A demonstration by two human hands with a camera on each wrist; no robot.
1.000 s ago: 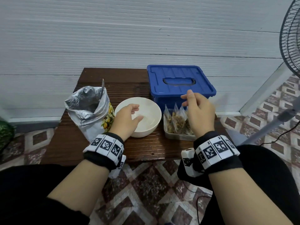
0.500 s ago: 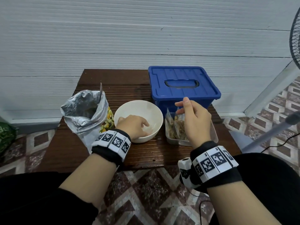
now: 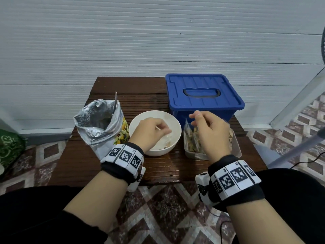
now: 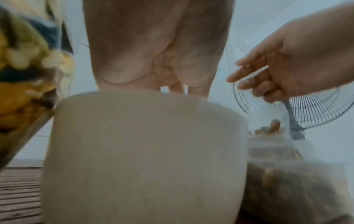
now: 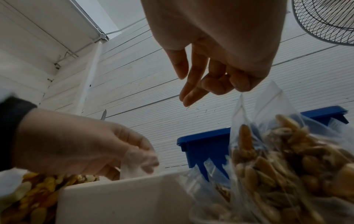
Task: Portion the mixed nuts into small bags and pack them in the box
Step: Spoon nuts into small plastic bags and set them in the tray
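My left hand (image 3: 162,132) reaches down into the white bowl (image 3: 175,120) and pinches a small clear bag (image 5: 138,164) between thumb and fingers; the bowl's inside holds only a few bits. My right hand (image 3: 197,118) hovers just above several small filled bags of nuts (image 3: 192,139) that stand in a clear container (image 3: 235,147). Its fingers (image 5: 191,94) hang loosely curled and hold nothing. The blue box (image 3: 202,92) sits behind the container with its lid on. A silver foil bag of mixed nuts (image 3: 98,120) stands open left of the bowl.
A spoon handle (image 3: 115,101) sticks out of the foil bag. Everything rests on a small dark wooden table (image 3: 140,92) against a white wall. A standing fan (image 5: 325,19) is at the right, its pole (image 3: 299,148) slanting beside the table. Tiled floor lies below.
My left hand has dropped from the bowl's rim into the bowl and curled its fingers. My right hand has sunk lower over the filled bags.
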